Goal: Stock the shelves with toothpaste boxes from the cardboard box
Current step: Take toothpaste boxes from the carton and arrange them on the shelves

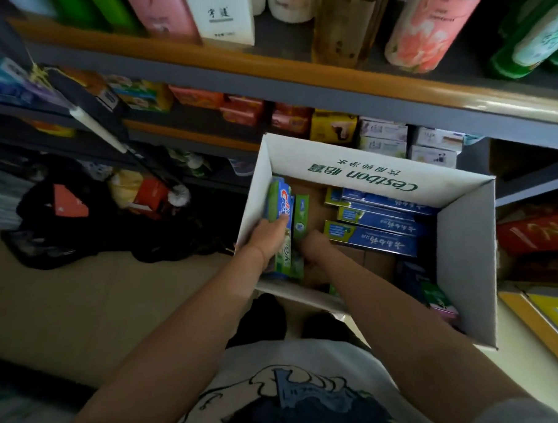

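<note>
An open white cardboard box [465, 251] with green lettering stands on the floor in front of the shelves. Inside, green toothpaste boxes [282, 208] stand against its left wall and several blue toothpaste boxes [380, 226] lie flat at the back. My left hand [267, 240] grips the green toothpaste boxes from the left side. My right hand [314, 243] reaches down beside them, fingers curled around a narrower green box [302, 215]; its fingertips are hidden.
Shelves [297, 73] with orange edges run across the top, holding bottles, cartons and small packs. A black bag [64, 233] with packets lies on the floor at left. A broom handle [98, 126] leans across the left shelves. My feet stand just behind the box.
</note>
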